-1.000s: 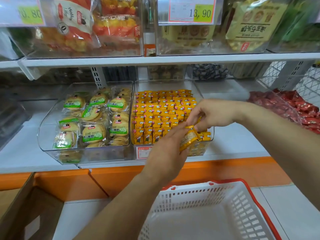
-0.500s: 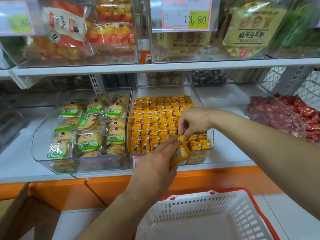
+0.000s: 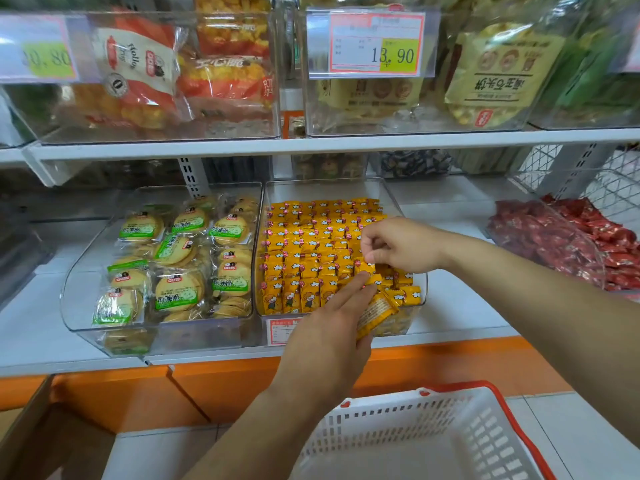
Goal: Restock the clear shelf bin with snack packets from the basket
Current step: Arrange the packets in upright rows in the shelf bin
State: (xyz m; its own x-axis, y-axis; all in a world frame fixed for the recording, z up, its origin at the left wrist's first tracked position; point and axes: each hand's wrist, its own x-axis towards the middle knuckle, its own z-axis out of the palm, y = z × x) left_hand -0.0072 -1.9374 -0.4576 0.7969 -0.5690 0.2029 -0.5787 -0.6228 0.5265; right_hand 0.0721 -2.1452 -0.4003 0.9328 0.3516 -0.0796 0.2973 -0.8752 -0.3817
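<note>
**Step in hand.** Stock is being placed into the front-right corner of the clear plastic shelf bin (image 3: 332, 189), which stands on the lower white shelf (image 3: 460, 317). The bin is nearly full of small yellow snack packets (image 3: 311, 251) set upright in rows. The front-right corner looks loose and unevenly filled.

**Right hand** (image 3: 398, 245). The fingers (image 3: 372, 252) are curled and pinch one yellow packet (image 3: 364, 266) by its upper edge, just above the front rows.

**Left hand** (image 3: 329, 323). Thumb and fingers are closed round a short stack of spare packets (image 3: 375, 313), held at the bin's front wall. The forefinger is stretched out toward the rows.

**Supply.** The white plastic basket with a red rim (image 3: 415, 427) sits below, well apart from the bin. No packets show in the part of it in view, so the task appears close to its end.

**Risks, as judged:**
- The rows are packed tight. Forcing the pinched packet in could tip its neighbours or push the front ones over the low front wall.
- The spare stack is gripped near one end. Slick wrappers could slide out and drop to the basket or the floor.
- The loose corner gives poor support, so packets set there could lean and spill over the right wall onto the shelf.
- The neighbouring clear bin of round green-labelled biscuits (image 3: 173, 265) stands just beside on the left. A stray packet could end up in it.
</note>
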